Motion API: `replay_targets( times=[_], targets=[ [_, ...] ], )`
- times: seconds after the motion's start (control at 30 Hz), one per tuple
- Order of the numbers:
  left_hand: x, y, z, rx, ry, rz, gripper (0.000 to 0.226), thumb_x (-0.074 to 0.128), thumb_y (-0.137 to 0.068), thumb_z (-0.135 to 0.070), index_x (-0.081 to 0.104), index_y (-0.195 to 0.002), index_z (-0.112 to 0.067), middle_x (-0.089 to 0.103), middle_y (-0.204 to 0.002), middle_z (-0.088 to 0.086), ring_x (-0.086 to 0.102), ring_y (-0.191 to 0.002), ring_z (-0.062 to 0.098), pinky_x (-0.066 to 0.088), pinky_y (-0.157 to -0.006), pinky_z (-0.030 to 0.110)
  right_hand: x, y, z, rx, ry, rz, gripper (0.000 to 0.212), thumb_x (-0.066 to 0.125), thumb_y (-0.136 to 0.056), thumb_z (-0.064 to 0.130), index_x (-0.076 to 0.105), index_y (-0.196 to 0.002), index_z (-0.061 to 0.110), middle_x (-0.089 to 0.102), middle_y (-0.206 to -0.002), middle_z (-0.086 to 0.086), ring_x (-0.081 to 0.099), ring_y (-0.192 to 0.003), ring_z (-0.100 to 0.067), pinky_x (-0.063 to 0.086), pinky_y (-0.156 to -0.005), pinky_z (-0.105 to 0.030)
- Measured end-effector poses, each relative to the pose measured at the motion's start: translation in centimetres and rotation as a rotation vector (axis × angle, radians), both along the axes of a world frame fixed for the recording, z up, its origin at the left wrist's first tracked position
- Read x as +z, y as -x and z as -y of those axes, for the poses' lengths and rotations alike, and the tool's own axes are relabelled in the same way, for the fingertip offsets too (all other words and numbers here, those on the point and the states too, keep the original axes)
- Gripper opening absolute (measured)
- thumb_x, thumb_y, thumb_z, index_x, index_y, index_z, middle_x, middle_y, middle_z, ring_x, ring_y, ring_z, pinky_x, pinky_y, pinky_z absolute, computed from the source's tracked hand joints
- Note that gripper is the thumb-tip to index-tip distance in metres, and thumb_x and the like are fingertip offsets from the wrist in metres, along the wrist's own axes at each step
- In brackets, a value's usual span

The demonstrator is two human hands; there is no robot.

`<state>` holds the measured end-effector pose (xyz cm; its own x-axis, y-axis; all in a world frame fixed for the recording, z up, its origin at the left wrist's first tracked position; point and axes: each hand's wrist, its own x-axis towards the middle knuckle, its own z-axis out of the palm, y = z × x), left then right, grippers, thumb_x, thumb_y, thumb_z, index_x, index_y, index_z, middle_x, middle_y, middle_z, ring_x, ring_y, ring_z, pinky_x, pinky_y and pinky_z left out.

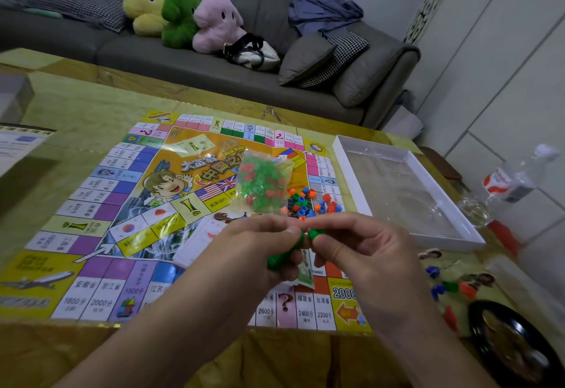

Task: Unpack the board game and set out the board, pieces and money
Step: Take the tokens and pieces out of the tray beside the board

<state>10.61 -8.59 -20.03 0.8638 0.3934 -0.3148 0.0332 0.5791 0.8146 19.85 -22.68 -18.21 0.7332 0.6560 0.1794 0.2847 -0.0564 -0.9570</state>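
While my left hand (269, 244) grips the green pawn (282, 253), long axis tilted up-right, my right hand (351, 244) pinches its green cap (316, 232) just beside.

- Both forearms reach in from the bottom edge, bare, and converge toward the middle.
- The left hand (260, 244) is turned back-up, its fingers curled with the thumb pressed over them, gripping something green.
- The right hand (363, 245) sits just beside it, back facing up and outward, thumb and forefinger pinched together on a small green bit.
- The fingertips of the two hands nearly meet.
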Motion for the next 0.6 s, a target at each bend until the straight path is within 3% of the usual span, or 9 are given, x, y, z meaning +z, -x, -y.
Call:
replay_targets(
  times=[0.07, 0.23, 0.33, 0.5, 0.6],
  targets=[
    [0.1, 0.2, 0.1, -0.019, -0.029, 0.019, 0.013, 0.064, -0.093, -0.003, 0.072, -0.099, 0.006, 0.063, -0.079, 0.016, 0.058, -0.072, 0.023, 0.050, -0.057, 0.027, 0.1, 0.3, 0.0, -0.002, -0.035, 0.010, 0.020, 0.075, -0.076, 0.023, 0.084, -0.091, 0.032, 0.081, -0.090, 0.001, 0.075, -0.083, -0.019, 0.062, -0.073, -0.029],
    [0.0, 0.3, 0.2, -0.032, -0.078, 0.020, 0.027, 0.075, -0.072, -0.020, 0.076, -0.090, 0.000, 0.062, -0.076, 0.011, 0.059, -0.070, 0.019, 0.050, -0.059, 0.026, -0.8, 0.2, -0.1, -0.030, -0.026, 0.123, 0.025, 0.081, -0.085, 0.007, 0.081, -0.092, 0.031, 0.079, -0.095, 0.004, 0.075, -0.097, -0.019, 0.064, -0.075, -0.033],
    [-0.3, 0.2, 0.0, -0.014, -0.120, -0.019, 0.021, 0.077, -0.077, -0.016, 0.078, -0.090, 0.000, 0.060, -0.074, 0.011, 0.058, -0.069, 0.019, 0.050, -0.060, 0.025, -1.2, 0.2, 0.0, -0.064, 0.039, 0.203, 0.023, 0.083, -0.085, 0.010, 0.081, -0.093, 0.031, 0.078, -0.095, 0.009, 0.075, -0.095, -0.017, 0.065, -0.073, -0.037],
    [-0.6, 0.3, -0.3, 0.049, -0.324, -0.099, 0.006, 0.084, -0.082, -0.018, 0.082, -0.088, -0.016, 0.072, -0.076, 0.002, 0.057, -0.066, 0.017, 0.049, -0.067, 0.033, -1.5, -0.1, 0.2, -0.085, 0.173, 0.470, 0.023, 0.084, -0.086, 0.011, 0.080, -0.096, 0.032, 0.075, -0.094, 0.019, 0.072, -0.094, -0.010, 0.061, -0.070, -0.024],
    [-0.2, 0.6, -0.1, 0.063, -0.458, -0.128, 0.008, 0.085, -0.080, -0.023, 0.082, -0.087, -0.021, 0.079, -0.083, -0.004, 0.063, -0.061, 0.003, 0.050, -0.067, 0.028, -1.5, -0.3, 0.3, -0.054, 0.204, 0.616, 0.022, 0.084, -0.087, 0.009, 0.079, -0.098, 0.027, 0.073, -0.094, 0.018, 0.070, -0.092, -0.008, 0.059, -0.070, -0.020]
  ],
)
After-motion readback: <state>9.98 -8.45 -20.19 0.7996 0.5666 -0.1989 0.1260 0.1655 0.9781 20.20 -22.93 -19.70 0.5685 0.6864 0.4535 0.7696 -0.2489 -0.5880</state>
